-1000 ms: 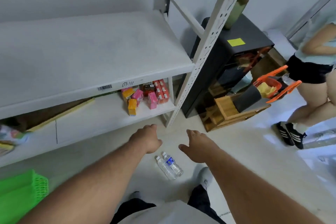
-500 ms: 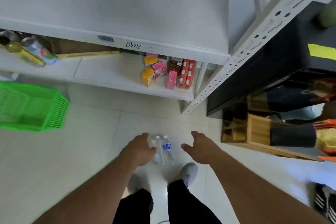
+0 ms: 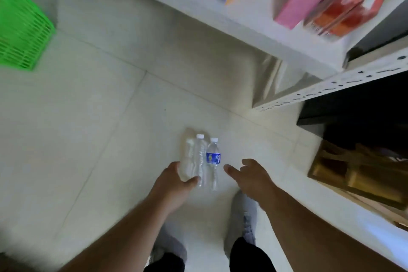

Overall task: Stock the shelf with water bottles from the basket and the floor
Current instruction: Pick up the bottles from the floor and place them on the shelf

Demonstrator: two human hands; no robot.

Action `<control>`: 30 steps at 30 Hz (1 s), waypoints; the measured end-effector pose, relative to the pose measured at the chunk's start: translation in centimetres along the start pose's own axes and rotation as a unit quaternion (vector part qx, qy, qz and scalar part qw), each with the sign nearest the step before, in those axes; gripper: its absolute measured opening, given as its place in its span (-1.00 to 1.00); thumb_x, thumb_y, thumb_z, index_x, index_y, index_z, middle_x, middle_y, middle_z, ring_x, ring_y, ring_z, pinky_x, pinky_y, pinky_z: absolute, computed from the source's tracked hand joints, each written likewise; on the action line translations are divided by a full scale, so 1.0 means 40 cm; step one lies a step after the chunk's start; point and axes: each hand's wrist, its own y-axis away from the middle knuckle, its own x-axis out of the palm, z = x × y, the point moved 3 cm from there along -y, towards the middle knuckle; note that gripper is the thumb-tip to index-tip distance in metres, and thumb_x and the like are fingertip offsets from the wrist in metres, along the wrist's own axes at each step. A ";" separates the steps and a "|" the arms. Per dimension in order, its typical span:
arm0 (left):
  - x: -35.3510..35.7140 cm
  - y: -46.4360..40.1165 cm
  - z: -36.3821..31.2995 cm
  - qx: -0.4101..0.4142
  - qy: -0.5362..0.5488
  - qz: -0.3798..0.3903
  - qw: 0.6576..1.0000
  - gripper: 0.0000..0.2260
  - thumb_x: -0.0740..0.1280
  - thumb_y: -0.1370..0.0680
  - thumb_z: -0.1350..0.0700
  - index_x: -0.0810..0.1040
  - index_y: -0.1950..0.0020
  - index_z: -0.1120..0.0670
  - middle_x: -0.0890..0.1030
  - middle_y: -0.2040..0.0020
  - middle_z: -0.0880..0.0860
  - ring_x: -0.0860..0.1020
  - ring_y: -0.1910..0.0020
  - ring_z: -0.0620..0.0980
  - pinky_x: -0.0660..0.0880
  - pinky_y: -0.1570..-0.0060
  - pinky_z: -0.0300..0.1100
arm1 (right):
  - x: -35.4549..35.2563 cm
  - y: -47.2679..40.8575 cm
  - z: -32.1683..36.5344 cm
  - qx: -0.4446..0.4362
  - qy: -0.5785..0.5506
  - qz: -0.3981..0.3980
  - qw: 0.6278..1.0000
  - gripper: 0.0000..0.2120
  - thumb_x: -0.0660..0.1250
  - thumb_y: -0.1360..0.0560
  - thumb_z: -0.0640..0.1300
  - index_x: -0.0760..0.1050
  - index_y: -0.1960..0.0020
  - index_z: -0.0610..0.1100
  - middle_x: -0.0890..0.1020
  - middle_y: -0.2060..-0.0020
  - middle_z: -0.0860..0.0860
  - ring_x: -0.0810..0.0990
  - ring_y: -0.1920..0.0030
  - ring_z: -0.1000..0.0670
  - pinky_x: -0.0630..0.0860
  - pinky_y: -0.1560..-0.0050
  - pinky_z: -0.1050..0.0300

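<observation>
Two water bottles (image 3: 204, 159) lie side by side on the floor (image 3: 106, 139) between my feet, my left hand (image 3: 176, 180) curling loosely around the clear one, my right hand (image 3: 249, 174) open beside the labelled one, each needing a mid-body grip.

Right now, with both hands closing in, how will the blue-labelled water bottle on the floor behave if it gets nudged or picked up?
The blue-labelled water bottle lies on its side on smooth floor tiles, so a nudge would probably roll it sideways. It looks like clear, thin plastic, so it may dent under a hard squeeze. How full it is I cannot tell, so its weight is uncertain. The right hand is open beside it.
</observation>
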 end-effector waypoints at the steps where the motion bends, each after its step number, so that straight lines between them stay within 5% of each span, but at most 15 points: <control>1: 0.049 -0.076 0.037 -0.005 0.009 -0.004 1.000 -0.34 0.45 -0.41 -0.22 0.38 -0.41 0.04 0.55 -0.28 0.02 0.54 0.01 -0.09 0.37 0.15 -0.31 | 0.041 -0.087 -0.019 0.001 0.007 0.002 1.000 -0.09 0.38 -0.35 0.38 0.20 -0.53 -0.05 0.42 -0.44 -0.02 0.54 -0.25 -0.01 0.42 -0.05 0.19; 5: 0.220 -0.333 0.158 -0.032 0.016 -0.010 0.999 -0.20 0.46 -0.40 -0.23 0.26 -0.50 0.09 0.43 -0.42 0.08 0.49 -0.29 0.07 0.35 -0.06 -0.26 | 0.180 -0.383 -0.087 -0.020 0.041 0.006 0.999 -0.08 0.37 -0.37 0.38 0.21 -0.53 -0.11 0.42 -0.43 -0.03 0.50 -0.24 0.02 0.32 0.05 0.34; 10: 0.357 -0.515 0.248 -0.043 0.056 -0.012 0.997 -0.20 0.52 -0.34 -0.21 0.32 -0.47 0.06 0.45 -0.39 0.04 0.50 -0.28 0.03 0.39 -0.10 -0.23 | 0.266 -0.594 -0.152 -0.023 0.001 -0.001 1.000 -0.17 0.42 -0.41 0.27 0.27 -0.50 -0.17 0.48 -0.34 -0.07 0.52 -0.23 -0.07 0.35 0.00 0.18; 14: 0.413 -0.582 0.270 -0.038 0.061 -0.001 0.997 -0.19 0.54 -0.29 -0.24 0.38 -0.43 0.07 0.50 -0.35 0.04 0.53 -0.23 0.03 0.40 0.02 -0.23 | 0.290 -0.658 -0.173 -0.038 -0.056 0.011 0.998 -0.62 0.48 -0.40 0.18 0.60 0.05 -0.13 0.55 0.24 -0.06 0.46 0.36 -0.01 0.40 0.29 0.14; 18: 0.424 -0.605 0.273 -0.030 0.054 -0.016 0.998 -0.33 0.56 -0.27 -0.21 0.49 -0.18 0.17 0.58 -0.11 0.12 0.61 -0.05 0.07 0.42 0.35 -0.20 | 0.298 -0.683 -0.180 -0.068 -0.067 -0.012 0.995 -0.76 0.50 -0.37 0.18 0.60 0.42 0.14 0.52 0.55 0.14 0.48 0.49 0.10 0.41 0.42 0.23; 20: 0.420 -0.603 0.281 -0.028 0.070 -0.020 0.997 -0.57 0.56 -0.28 -0.17 0.48 0.13 0.08 0.52 0.26 0.02 0.54 0.32 -0.06 0.30 0.48 -0.24 | 0.296 -0.683 -0.186 -0.079 -0.081 -0.012 0.993 -0.77 0.51 -0.36 0.16 0.64 0.33 0.03 0.60 0.45 0.07 0.53 0.41 0.05 0.47 0.34 0.17; 22: 0.409 -0.589 0.290 -0.023 0.093 -0.017 0.995 -0.62 0.57 -0.30 -0.11 0.45 0.23 0.06 0.46 0.39 -0.10 0.40 0.46 -0.14 0.30 0.48 -0.28 | 0.287 -0.668 -0.183 -0.090 -0.089 -0.010 0.992 -0.70 0.52 -0.36 0.12 0.65 0.14 -0.12 0.68 0.23 -0.11 0.58 0.28 -0.05 0.54 0.24 0.05; 26: 0.346 -0.488 0.281 -0.020 0.150 -0.018 0.988 -0.50 0.58 -0.30 -0.08 0.51 0.02 0.25 0.51 0.23 0.12 0.42 0.29 -0.02 0.36 0.27 -0.16 | 0.237 -0.577 -0.137 -0.128 -0.082 -0.025 0.988 -0.68 0.53 -0.36 0.11 0.65 0.09 -0.13 0.69 0.14 -0.16 0.63 0.23 -0.11 0.63 0.13 -0.07; 30: 0.204 -0.286 0.222 0.003 0.194 -0.049 0.980 -0.71 0.58 -0.34 0.01 0.61 0.04 0.07 0.69 0.17 -0.12 0.64 0.18 -0.12 0.48 0.27 -0.32 | 0.145 -0.370 -0.016 -0.177 -0.081 -0.019 0.981 -0.73 0.53 -0.35 0.13 0.65 0.10 -0.04 0.65 0.26 -0.05 0.55 0.32 0.05 0.57 0.24 0.07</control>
